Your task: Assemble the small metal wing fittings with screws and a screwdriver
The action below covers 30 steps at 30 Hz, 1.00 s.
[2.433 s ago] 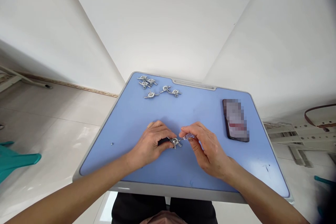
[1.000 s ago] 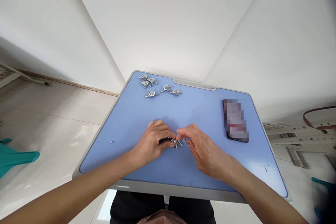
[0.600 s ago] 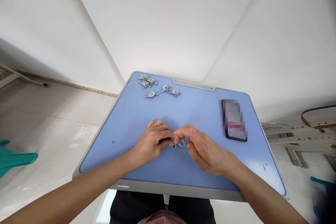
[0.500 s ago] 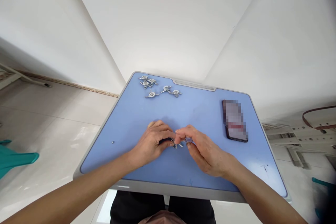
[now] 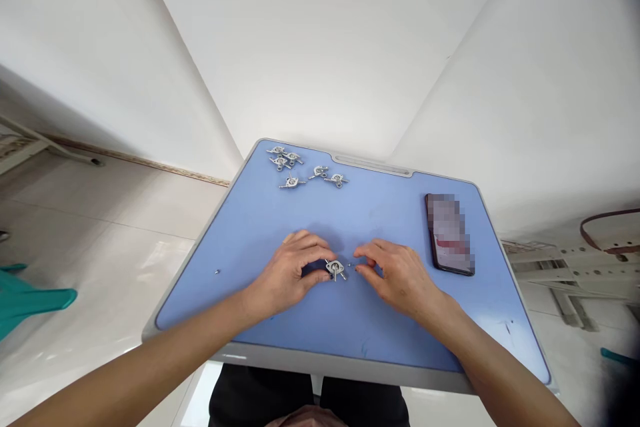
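left hand (image 5: 294, 269), knuckles up, pinches the silver part (image 5: 336, 268), flat-bodied and pronged; right hand (image 5: 400, 275) curls near it, whether gripping anything i cannot tell.

A dark-edged phone (image 5: 449, 237) (its screen blurred into blocks) lies right of centre. A teal plastic object (image 5: 37, 303) juts in at the lower left edge, while a brown strap (image 5: 590, 233) curves beside a pale perforated bar (image 5: 563, 273) at the right.

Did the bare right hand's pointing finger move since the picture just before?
Yes. On the right hand, the index finger shifted rightward, nearer the black-edged rectangular phone lying on the blue tabletop.
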Motion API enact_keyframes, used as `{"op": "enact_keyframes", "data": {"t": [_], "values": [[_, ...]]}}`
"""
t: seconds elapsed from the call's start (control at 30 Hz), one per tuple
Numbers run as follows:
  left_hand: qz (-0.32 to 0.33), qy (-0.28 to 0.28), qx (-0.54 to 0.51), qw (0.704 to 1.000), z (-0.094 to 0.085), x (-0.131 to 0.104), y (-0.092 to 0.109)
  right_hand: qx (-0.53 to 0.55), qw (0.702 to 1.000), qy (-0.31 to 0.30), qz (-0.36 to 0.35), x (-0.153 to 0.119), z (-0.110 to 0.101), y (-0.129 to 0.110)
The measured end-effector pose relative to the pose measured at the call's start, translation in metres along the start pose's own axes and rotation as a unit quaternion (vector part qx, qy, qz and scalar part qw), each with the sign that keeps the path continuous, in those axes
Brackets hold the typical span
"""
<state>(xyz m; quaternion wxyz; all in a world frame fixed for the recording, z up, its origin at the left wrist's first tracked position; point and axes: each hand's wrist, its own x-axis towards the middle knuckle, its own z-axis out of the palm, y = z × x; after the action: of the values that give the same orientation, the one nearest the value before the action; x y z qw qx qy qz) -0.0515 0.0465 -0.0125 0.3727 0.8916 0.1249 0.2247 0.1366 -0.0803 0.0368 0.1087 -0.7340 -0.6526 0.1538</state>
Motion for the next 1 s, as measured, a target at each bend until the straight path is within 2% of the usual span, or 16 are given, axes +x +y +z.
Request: {"op": "enact_keyframes", "data": {"t": [0.1,0.23,0.7,1.0], "values": [[0.001,0.022,0.01,1.0,0.001,0.0,-0.002,-0.016,0.999,-0.031,-0.001,0.003,0.005,-0.002],[0.0,0.029,0.02,0.999,0.001,0.0,-0.003,-0.013,0.999,-0.039,0.003,0.006,0.009,-0.002],[-0.004,0.031,0.02,0.999,0.001,0.0,-0.003,-0.012,1.0,0.008,-0.023,0.005,0.019,-0.003],[-0.022,0.007,0.027,0.999,-0.002,0.0,0.003,-0.043,0.999,0.02,-0.009,-0.001,0.015,-0.011]]}}
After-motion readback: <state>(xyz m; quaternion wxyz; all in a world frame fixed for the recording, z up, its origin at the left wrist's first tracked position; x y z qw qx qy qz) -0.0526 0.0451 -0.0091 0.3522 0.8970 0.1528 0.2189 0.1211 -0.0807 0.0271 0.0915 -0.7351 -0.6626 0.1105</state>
